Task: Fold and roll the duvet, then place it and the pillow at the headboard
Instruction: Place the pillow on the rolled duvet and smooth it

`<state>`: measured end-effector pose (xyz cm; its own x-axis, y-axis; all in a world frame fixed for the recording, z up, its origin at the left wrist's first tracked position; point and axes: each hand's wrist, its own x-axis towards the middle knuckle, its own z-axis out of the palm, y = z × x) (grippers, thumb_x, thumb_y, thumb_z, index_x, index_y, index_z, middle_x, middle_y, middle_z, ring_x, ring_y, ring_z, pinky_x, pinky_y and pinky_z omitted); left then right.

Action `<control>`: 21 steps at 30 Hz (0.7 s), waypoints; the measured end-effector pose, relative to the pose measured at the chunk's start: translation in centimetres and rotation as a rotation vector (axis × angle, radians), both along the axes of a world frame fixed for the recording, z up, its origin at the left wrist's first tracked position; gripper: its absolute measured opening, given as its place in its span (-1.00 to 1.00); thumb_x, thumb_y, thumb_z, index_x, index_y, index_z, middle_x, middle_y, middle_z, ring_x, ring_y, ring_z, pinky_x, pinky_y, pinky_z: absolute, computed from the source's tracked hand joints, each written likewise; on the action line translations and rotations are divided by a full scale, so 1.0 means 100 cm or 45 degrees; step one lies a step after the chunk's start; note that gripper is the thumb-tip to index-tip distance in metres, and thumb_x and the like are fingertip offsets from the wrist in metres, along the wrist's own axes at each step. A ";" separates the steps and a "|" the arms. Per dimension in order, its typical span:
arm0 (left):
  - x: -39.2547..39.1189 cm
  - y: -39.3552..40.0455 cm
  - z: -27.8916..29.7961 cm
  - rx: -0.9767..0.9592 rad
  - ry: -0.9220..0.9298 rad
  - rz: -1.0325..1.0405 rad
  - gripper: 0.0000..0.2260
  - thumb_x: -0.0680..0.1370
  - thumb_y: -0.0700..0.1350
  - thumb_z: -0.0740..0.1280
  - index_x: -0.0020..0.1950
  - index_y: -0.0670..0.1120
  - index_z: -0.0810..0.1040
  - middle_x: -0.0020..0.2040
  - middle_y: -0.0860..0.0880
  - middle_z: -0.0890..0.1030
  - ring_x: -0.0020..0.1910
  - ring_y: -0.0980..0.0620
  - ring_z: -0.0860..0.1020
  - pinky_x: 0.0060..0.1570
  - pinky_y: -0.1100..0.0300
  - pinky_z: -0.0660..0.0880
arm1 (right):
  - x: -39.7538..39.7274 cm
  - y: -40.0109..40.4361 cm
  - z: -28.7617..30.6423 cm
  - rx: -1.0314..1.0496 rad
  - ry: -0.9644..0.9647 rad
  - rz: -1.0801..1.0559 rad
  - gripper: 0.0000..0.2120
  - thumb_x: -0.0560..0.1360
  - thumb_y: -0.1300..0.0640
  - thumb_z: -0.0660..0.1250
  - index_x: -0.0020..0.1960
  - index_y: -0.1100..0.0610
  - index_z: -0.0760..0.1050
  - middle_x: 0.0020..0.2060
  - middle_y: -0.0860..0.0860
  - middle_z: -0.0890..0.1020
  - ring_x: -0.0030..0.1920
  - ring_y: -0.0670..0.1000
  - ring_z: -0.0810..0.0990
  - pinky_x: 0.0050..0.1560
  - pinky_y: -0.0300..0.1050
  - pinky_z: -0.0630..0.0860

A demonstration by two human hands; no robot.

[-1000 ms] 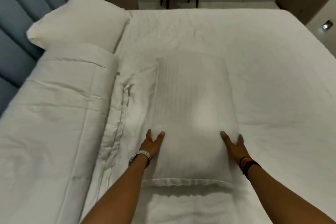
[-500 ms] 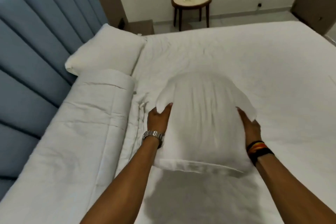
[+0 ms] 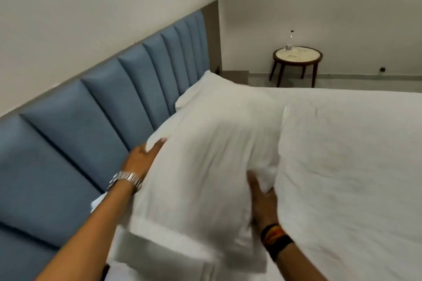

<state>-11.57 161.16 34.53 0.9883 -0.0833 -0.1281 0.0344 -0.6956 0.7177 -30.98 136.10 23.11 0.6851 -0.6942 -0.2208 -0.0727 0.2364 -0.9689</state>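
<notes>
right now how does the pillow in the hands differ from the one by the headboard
The held pillow is gripped at both sides, by the left hand and the right hand; the far pillow is touched by no one. The held pillow is blurred and bulges between the hands; the far pillow lies sharp and flat against the blue headboard. The held pillow hides most of the far pillow. Both are white.

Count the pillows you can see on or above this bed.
2. One pillow is held between the left hand and right hand; another pillow lies against the headboard behind it.
</notes>
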 end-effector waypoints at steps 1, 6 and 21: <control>0.006 0.035 -0.013 0.136 0.069 0.019 -0.14 0.36 0.68 0.11 0.17 0.00 0.65 0.21 -0.17 0.70 0.12 -0.18 0.65 0.16 0.01 0.55 | -0.002 0.029 -0.016 0.012 0.100 0.108 0.24 0.02 -0.67 0.44 0.46 0.12 0.52 0.31 0.08 0.67 0.29 0.08 0.64 0.30 -0.10 0.49; 0.038 0.112 -0.088 0.561 0.009 -0.097 0.17 0.29 0.69 -0.17 0.71 -0.03 0.12 0.66 -0.16 0.28 0.61 -0.24 0.27 0.57 -0.13 0.25 | 0.033 0.113 -0.062 -0.157 0.651 0.298 0.37 0.13 -0.75 0.25 0.73 -0.04 0.01 0.70 0.07 0.14 0.68 0.15 0.14 0.65 0.16 0.16; 0.080 0.056 -0.287 0.430 -0.346 -0.181 -0.29 0.63 0.38 -0.05 0.73 0.10 0.01 0.74 -0.03 0.00 0.71 -0.15 -0.01 0.63 -0.26 -0.01 | 0.255 0.124 -0.122 -1.397 0.901 0.536 0.02 0.37 -0.74 -0.01 0.62 -0.38 -0.39 0.67 0.03 -0.43 0.63 0.33 -0.46 0.47 0.63 -0.32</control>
